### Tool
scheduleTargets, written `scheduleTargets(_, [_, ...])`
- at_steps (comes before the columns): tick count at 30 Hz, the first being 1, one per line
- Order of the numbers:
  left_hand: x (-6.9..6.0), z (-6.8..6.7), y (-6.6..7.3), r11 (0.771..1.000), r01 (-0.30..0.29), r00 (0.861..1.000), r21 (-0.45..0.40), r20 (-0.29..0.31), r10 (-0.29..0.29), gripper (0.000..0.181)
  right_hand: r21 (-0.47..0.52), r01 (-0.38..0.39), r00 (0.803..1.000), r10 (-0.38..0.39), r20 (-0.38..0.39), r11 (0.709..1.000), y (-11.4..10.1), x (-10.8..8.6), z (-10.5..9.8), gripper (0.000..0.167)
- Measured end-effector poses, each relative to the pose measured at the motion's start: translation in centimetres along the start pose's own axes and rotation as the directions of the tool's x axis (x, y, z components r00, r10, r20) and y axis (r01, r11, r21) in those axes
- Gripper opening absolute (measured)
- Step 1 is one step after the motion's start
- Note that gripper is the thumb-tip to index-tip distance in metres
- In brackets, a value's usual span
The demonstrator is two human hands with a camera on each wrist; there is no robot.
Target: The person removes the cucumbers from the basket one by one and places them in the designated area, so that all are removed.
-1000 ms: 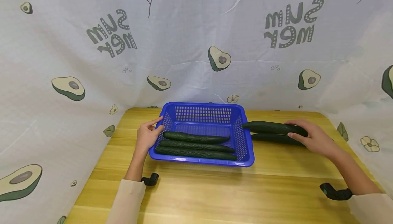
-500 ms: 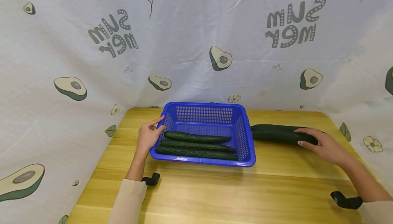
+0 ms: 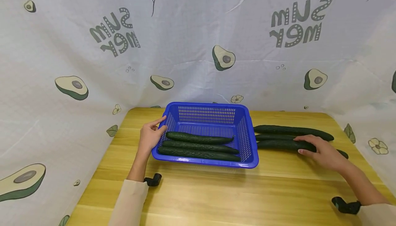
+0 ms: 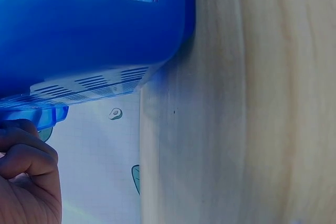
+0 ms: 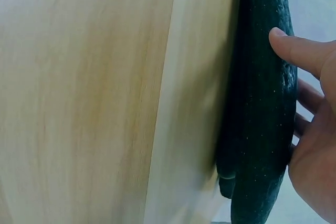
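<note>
A blue plastic basket [image 3: 204, 164] stands in the middle of the table, with several dark green cucumbers inside; three lie side by side [image 3: 199, 147] along its near half. My left hand [image 3: 150, 136] holds the basket's left rim, thumb and index finger at the edge, the other fingers curled in the left wrist view. To the right of the basket, my right hand [image 3: 323, 152] grips a cucumber [image 5: 265, 103], thumb on one side and fingers on the other. Another cucumber lies close against it, partly hidden. Behind them a separate cucumber [image 3: 294, 130] lies on the table.
The wooden table [image 3: 216, 195] extends in front of the basket. A white curtain [image 3: 191, 74] with avocado prints hangs just behind the table and along its sides. Black wrist cameras show on both forearms.
The right hand has come down and towards me with a cucumber, whose tip earlier overlapped the basket's right rim. Three cucumbers now show beside the basket. The left hand stays on the rim.
</note>
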State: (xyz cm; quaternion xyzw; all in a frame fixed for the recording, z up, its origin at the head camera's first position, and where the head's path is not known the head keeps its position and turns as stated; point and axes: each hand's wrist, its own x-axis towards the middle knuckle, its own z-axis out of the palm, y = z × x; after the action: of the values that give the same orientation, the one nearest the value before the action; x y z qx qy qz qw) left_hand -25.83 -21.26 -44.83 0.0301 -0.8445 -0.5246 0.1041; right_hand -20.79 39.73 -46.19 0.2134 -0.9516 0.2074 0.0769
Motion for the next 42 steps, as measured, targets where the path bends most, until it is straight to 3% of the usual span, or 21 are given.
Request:
scheduleTargets(13, [0.2,0.1,-0.3,1.0,-0.014,1.0,-0.002,-0.02,0.014,0.041,-0.066,0.081,0.994,-0.085,-0.067,0.995,0.3,0.0,0.9,0.043])
scheduleTargets(25, [0.1,0.2,-0.2,1.0,0.002,1.0,-0.003,-0.01,-0.002,0.041,0.003,-0.064,0.998,0.064,0.001,0.998,-0.7,0.1,0.6,0.034])
scheduleTargets(33, [0.0,0.4,-0.2,1.0,-0.006,1.0,0.001,-0.012,0.006,0.041,-0.012,-0.137,0.99,0.137,0.015,0.991,-1.7,0.6,0.3,0.038])
scheduleTargets(42, [0.1,0.2,-0.5,1.0,-0.008,1.0,0.005,-0.018,0.008,0.041,0.032,-0.18,0.984,0.18,-0.012,0.983,-4.4,3.8,-0.6,0.042])
